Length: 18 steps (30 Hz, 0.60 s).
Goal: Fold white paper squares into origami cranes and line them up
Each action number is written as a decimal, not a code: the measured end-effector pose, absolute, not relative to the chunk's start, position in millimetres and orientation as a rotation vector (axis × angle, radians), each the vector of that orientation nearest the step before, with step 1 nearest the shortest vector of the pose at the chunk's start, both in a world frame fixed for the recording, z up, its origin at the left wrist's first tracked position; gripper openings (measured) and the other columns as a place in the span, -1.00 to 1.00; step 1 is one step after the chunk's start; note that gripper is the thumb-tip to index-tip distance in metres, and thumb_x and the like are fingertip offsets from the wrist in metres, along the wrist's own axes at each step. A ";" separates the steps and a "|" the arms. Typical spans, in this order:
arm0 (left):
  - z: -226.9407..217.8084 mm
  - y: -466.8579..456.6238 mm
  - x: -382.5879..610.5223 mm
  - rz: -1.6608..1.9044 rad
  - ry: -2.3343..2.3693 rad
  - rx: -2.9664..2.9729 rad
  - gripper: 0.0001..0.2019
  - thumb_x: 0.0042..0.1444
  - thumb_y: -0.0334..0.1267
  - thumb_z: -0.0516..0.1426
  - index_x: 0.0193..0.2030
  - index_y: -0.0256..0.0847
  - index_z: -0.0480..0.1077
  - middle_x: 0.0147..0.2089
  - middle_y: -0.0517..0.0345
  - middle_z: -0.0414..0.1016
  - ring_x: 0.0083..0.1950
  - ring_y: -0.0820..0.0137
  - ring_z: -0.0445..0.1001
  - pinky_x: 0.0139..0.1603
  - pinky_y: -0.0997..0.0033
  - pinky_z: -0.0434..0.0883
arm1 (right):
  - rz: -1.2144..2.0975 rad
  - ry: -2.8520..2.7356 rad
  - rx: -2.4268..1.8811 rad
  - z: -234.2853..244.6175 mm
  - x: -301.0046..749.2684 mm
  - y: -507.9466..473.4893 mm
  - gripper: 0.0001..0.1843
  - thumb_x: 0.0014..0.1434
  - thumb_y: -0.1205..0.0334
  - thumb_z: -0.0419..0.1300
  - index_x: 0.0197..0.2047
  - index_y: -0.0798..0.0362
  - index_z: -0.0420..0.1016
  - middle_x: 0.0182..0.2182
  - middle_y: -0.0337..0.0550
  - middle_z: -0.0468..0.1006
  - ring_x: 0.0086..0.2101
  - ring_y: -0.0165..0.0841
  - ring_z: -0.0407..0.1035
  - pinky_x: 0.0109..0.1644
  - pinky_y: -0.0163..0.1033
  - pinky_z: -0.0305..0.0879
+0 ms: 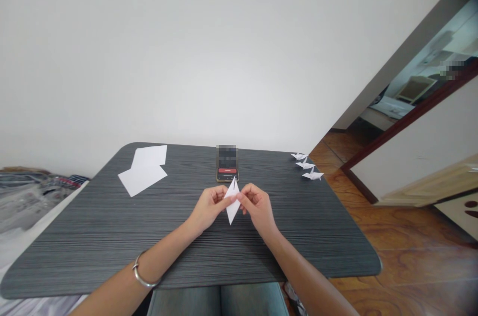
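Observation:
A narrow diamond of folded white paper (232, 210) is held between my two hands above the middle of the table. Its upper tip is split by a slit, and its lower tip points toward me. My left hand (211, 206) pinches its left edge between thumb and fingers. On the right edge, my right hand (257, 205) grips it the same way, thumb on top. Just beyond the paper's upper tip lies a phone (227, 162) with a dark screen and a red bar. Some fingertips are hidden behind the paper.
Several loose white paper sheets (144, 181) lie at the table's back left. Three folded paper cranes (312, 175) stand in a row near the back right edge. The dark grey table (112, 236) meets a white wall (224, 57). Clothes (33, 201) are piled to the left.

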<state>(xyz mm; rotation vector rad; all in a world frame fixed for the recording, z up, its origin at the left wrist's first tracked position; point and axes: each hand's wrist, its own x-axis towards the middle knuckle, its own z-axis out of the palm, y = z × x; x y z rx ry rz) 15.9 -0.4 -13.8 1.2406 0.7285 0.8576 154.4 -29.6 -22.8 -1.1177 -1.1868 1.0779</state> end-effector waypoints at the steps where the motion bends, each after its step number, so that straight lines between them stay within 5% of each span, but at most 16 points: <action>1: -14.0 -0.5 16.3 0.835 0.716 1.242 -0.74 -0.09 -0.18 0.20 -0.56 -0.33 0.26 -0.62 0.30 0.29 -0.59 0.60 0.18 -0.56 0.60 0.08 | 1.091 -1.179 -1.115 -22.0 154.7 -29.6 -0.81 0.01 0.14 0.18 -0.48 0.09 0.34 -0.69 -0.37 0.30 -0.69 -0.56 0.12 -0.66 -0.46 0.07; 18: -16.3 -2.3 19.9 0.735 0.621 1.188 -0.76 -0.11 -0.19 0.22 -0.51 -0.33 0.30 -0.55 0.21 0.43 -0.56 0.56 0.28 -0.53 0.58 0.13 | 1.156 -1.108 -1.037 -21.4 156.1 -29.3 -0.77 0.00 0.13 0.20 -0.53 0.09 0.32 -0.75 -0.40 0.26 -0.73 -0.58 0.09 -0.70 -0.46 0.02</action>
